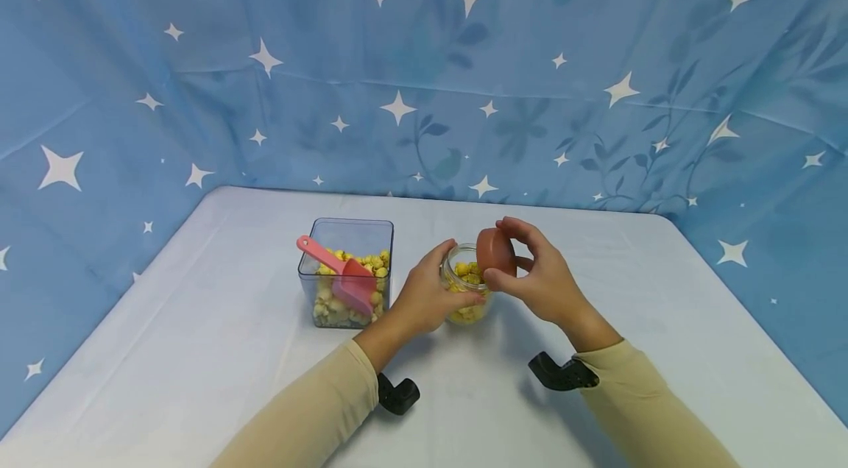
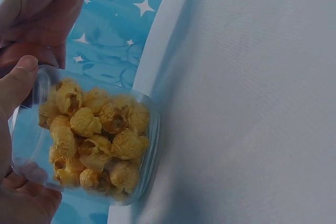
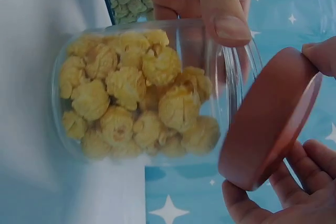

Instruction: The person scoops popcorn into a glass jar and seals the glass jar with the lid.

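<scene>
A clear jar [image 3: 136, 93] of yellow popcorn stands upright on the white table, its mouth uncovered. My left hand [image 1: 429, 290] grips it near the rim, thumb on the near side, fingers round the far side. In my right hand [image 1: 546, 278] is a reddish-brown lid [image 3: 270, 121], pinched by its edge between thumb and fingers. The lid is tilted, close over the right side of the jar's mouth. In the left wrist view, the jar [image 2: 94, 140] shows popcorn through its wall, and the lid is partly hidden behind the left thumb.
Left of the jar stands a clear square container [image 1: 354, 231] holding popcorn. A pink scoop [image 1: 351, 284] leans in it, handle toward the back left. The white table [image 1: 199, 350] ends at a blue star-patterned cloth [image 1: 424, 71] behind.
</scene>
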{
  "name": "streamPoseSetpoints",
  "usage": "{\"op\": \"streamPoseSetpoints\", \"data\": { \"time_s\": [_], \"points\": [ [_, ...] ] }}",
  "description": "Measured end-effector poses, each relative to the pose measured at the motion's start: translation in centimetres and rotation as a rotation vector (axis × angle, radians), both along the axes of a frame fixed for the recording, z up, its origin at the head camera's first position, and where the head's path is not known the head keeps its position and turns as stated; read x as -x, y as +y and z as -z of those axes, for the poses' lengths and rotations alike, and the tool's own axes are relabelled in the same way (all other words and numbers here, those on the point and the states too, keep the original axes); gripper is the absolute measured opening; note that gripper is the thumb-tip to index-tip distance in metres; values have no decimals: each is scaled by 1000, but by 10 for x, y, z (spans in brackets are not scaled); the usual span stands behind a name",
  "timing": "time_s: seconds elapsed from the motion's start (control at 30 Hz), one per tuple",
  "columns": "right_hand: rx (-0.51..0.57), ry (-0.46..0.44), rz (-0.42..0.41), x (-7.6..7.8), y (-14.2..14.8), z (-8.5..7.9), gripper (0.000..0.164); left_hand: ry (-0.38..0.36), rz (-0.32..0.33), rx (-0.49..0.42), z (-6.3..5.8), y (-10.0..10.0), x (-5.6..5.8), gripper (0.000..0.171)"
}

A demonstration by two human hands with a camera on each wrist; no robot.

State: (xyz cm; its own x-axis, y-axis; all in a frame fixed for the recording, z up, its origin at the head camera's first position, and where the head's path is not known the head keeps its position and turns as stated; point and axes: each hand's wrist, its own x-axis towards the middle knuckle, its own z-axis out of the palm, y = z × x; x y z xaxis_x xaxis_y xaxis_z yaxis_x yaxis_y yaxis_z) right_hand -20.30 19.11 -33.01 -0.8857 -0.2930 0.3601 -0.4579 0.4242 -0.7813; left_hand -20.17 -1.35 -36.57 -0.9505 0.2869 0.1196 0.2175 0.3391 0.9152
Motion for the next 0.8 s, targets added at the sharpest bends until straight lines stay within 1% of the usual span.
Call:
{"op": "streamPoseSetpoints", "data": {
  "time_s": [0.17,0.33,0.47,0.8],
  "points": [
    [-22,9,-9,5,-8,-1,74,1,3,8,1,-1,0,95],
    [-47,-1,-17,8,-14,0,76,19,14,-8,2,-2,0,91],
    [-51,-32,-29,9,-18,1,78,29,14,-19,4,-2,0,88],
    [-37,-133,-64,13,-23,0,83,29,5,-18,2,-1,1,90]
  ]
}}
